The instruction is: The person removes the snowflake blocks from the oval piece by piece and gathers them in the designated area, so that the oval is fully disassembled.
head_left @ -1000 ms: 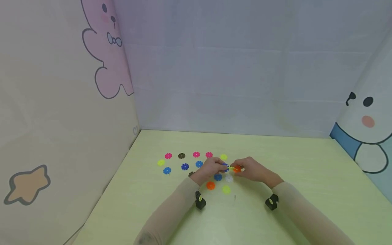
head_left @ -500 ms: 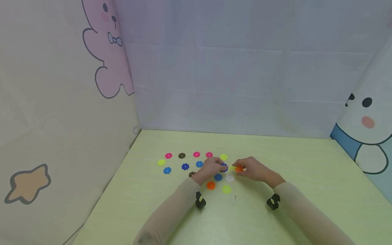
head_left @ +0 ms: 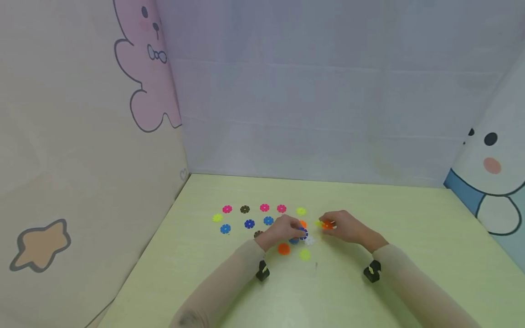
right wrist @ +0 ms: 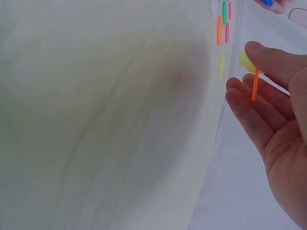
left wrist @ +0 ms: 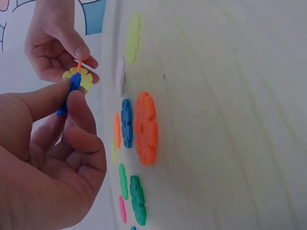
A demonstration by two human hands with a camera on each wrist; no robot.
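Observation:
My left hand [head_left: 298, 230] pinches a dark blue flower-shaped disc [head_left: 303, 234] between thumb and forefinger; the left wrist view shows that blue disc [left wrist: 73, 85] edge-on. A short way to its right, my right hand [head_left: 328, 224] grips a joined orange and yellow disc piece [head_left: 326, 224]. The right wrist view has the orange disc [right wrist: 255, 85] edge-on against a yellow disc [right wrist: 245, 60]. The two hands are a small gap apart, just above the pale green table [head_left: 410, 237].
Several loose discs lie on the table: an orange one [head_left: 283, 248], a yellow one [head_left: 304, 255], a white one [head_left: 310, 241], and rows of pink [head_left: 227, 209], brown [head_left: 244, 209] and blue [head_left: 225, 228] ones farther left. Cartoon-printed cloth walls close the left, back and right.
The hands have drawn apart: my left hand has dropped slightly nearer with the blue disc, and my right hand has shifted right with the orange and yellow piece.

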